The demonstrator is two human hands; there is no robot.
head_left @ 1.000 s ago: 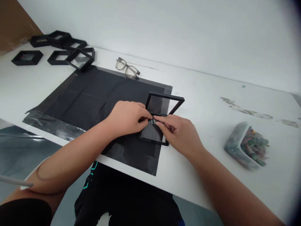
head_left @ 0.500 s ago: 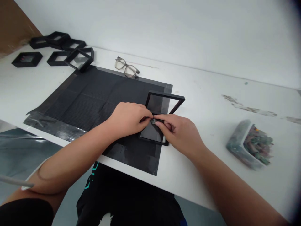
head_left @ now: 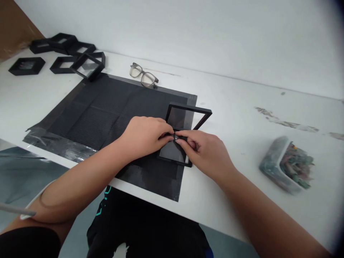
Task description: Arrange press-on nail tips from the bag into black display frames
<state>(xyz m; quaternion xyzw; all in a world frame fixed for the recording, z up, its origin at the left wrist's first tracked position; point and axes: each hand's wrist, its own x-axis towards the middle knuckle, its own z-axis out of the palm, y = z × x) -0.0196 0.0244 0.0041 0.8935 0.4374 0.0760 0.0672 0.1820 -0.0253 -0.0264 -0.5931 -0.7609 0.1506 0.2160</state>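
A black hinged display frame (head_left: 202, 109) with clear film panes lies spread open at the right end of the black mat (head_left: 107, 104). Over its lower half, my left hand (head_left: 147, 136) and my right hand (head_left: 205, 148) meet fingertip to fingertip. Between them they pinch a small, shiny dark piece (head_left: 175, 137), too small to name. Thumb and forefinger of each hand are closed on it, and the fingertips cover part of it. My hands also hide the middle of the frame.
Several black frames (head_left: 88, 67) are grouped at the back left. Eyeglasses (head_left: 144, 75) rest behind the mat. To the right, a clear plastic tub (head_left: 276, 165) holds many small green and reddish pieces. A wall runs along the table's back edge.
Both hands stay over the frame, their fingertips slightly shifted around the small shiny piece. The view has moved a little; nothing was let go.
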